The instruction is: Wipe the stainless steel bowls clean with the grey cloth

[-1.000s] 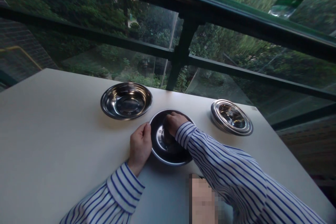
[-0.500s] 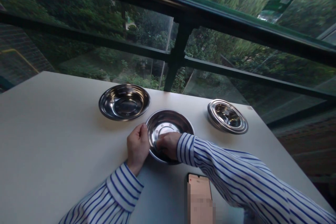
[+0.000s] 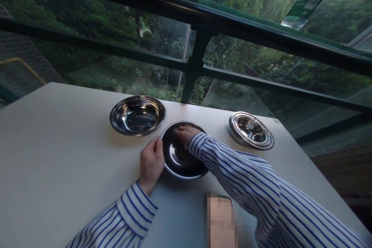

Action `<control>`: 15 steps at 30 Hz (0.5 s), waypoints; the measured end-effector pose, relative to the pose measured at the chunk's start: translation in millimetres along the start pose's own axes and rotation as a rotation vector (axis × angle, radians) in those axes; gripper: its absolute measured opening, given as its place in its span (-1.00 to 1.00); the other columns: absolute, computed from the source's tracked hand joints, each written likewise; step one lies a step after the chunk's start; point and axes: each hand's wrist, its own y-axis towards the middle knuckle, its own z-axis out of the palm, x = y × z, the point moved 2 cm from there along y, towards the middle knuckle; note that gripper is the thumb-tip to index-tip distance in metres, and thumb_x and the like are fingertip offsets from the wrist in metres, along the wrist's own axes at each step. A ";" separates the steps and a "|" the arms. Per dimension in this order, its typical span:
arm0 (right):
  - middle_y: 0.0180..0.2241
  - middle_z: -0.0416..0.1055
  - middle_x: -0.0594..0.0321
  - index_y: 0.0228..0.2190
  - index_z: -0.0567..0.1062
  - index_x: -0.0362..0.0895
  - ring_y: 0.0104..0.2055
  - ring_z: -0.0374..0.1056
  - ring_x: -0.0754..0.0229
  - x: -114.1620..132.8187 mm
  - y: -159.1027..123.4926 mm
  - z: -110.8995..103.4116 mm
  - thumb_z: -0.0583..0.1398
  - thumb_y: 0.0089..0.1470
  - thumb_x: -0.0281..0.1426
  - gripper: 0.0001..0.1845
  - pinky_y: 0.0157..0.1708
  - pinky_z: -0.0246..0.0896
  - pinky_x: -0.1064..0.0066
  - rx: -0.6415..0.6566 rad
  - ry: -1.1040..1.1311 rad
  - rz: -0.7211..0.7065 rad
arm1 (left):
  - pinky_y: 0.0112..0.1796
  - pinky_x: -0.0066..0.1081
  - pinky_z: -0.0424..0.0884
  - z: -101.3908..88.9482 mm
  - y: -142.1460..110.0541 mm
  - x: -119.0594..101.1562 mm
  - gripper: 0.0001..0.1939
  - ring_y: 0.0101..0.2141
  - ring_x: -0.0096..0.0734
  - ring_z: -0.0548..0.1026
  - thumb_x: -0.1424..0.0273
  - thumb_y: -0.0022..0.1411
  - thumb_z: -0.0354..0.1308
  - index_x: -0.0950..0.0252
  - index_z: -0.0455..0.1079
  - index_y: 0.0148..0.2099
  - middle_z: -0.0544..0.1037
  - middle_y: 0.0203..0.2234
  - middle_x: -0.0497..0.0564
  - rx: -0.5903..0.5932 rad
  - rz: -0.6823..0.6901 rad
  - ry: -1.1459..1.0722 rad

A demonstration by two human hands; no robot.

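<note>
A shiny steel bowl [image 3: 188,168] sits in the middle of the white table. My left hand [image 3: 152,161] is closed on its left rim, thumb on top. Inside the bowl, my right hand [image 3: 186,135] reaches to the far wall with its fingers curled and pressed together. Whatever those fingers may hold is hidden. Behind and to the left stands a wider steel bowl [image 3: 139,119]. A stack of smaller steel bowls [image 3: 252,131] rests to the right, apart from both hands.
A phone [image 3: 221,221], partly blurred out, lies near the front of the white table [image 3: 72,155], below my right forearm. Along the far edge runs a dark green window frame [image 3: 197,54]. A bottle with a green label [image 3: 310,2] stands at the upper right.
My right hand has moved from the near part of the bowl's inside up to its far wall. The left hand keeps its grip on the rim.
</note>
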 end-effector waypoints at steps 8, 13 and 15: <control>-0.24 0.41 -0.05 -0.20 0.45 -0.30 -0.20 0.37 0.00 -8.2 -28.9 -3.8 0.09 0.01 -0.54 -0.72 -0.25 0.21 0.32 0.178 -0.045 0.030 | -0.54 -0.52 0.15 0.5 -0.8 -0.5 -0.72 -0.59 -0.48 0.24 0.29 0.16 -0.06 0.30 0.29 -0.53 0.24 -0.70 -0.14 -0.006 -0.008 0.014; -0.28 0.44 0.09 -0.31 0.50 -0.20 -0.22 0.38 0.10 -7.0 -43.2 3.9 0.17 -0.09 -0.54 -0.77 -0.29 0.20 0.43 0.241 0.011 -0.081 | -0.55 -0.53 0.13 1.1 -2.3 -1.3 -0.71 -0.60 -0.50 0.21 0.30 0.15 -0.05 0.28 0.22 -0.57 0.19 -0.71 -0.15 0.015 -0.001 -0.013; -0.31 0.44 0.16 -0.35 0.51 -0.16 -0.23 0.38 0.15 -3.6 -49.3 8.9 0.18 -0.12 -0.55 -0.78 -0.31 0.19 0.47 0.241 0.040 -0.132 | -0.55 -0.53 0.13 1.7 -2.8 -1.6 -0.71 -0.60 -0.50 0.21 0.30 0.15 -0.05 0.28 0.23 -0.56 0.20 -0.70 -0.15 0.019 -0.004 -0.021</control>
